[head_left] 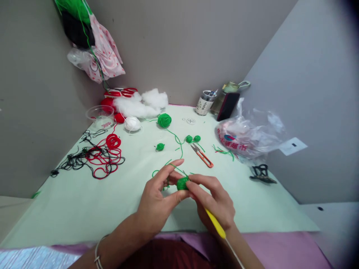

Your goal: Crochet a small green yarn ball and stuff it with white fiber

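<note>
Between thumb and fingers, my left hand (157, 198) pinches a small green crochet piece (182, 183), with green yarn running over its raised index finger. My right hand (214, 200) is closed around a crochet hook (215, 223) with a yellow handle, and its fingertips touch the right side of the piece. The hook's tip is hidden by the fingers. A strand leads back across the table to a green yarn ball (164, 120). Beyond my hands lie two small green balls (193, 139), another small green piece (160, 147) and orange thread snips (202, 155).
Tangled black and red yarn (103, 157) spreads at the left, near a clear plastic tub (100, 116). White stuffing (140, 104) and a white yarn ball (132, 123) sit behind. At the right are a pen can (205, 102), a phone (228, 107), a plastic bag (249, 134) and a black hair claw (262, 174).
</note>
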The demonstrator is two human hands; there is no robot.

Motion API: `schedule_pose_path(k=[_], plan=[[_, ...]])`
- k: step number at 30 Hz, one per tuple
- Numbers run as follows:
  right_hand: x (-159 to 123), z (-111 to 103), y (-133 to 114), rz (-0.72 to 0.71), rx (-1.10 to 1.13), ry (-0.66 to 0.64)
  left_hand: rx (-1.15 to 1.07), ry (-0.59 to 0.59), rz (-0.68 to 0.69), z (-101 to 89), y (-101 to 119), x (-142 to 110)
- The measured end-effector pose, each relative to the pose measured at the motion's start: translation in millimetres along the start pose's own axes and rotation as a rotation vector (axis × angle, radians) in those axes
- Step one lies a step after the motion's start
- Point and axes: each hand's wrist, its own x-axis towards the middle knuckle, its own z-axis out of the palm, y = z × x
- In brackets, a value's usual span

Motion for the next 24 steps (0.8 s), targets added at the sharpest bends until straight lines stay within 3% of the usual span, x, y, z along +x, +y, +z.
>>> schedule_pose_path(k=[3,8,13,18,21,24], plan=[[-6.0,5.4,-9.2,0.018,-0.059,0.099,-0.256,-0.084,-0.139,2.8,0.0,-4.1],[4.1,8.7,-16.4,0.267,0.379,0.196,-0.496,-0.157,-0.298,0.6,4.9,-3.8],[4.4,3.2,-10.4,0.461,0.591,0.168,-0.406,-0.136,-0.268,-6.4,6.4,1.6],[8.8,-3.4,-4.5,0.636,0.82,0.239,-0.273,-0.203,-0.218,-16.5,7.4,3.8],[15.3,-2.3,-3.3,0.755,0.967,0.206,-0.215,-0.221,-0.157,-17.8,4.5,4.0],[12.5,5.2,-7.6,0.7,0.815,0.156,-0.147,-0.124,-0.092,-11.9,-1.2,2.1]])
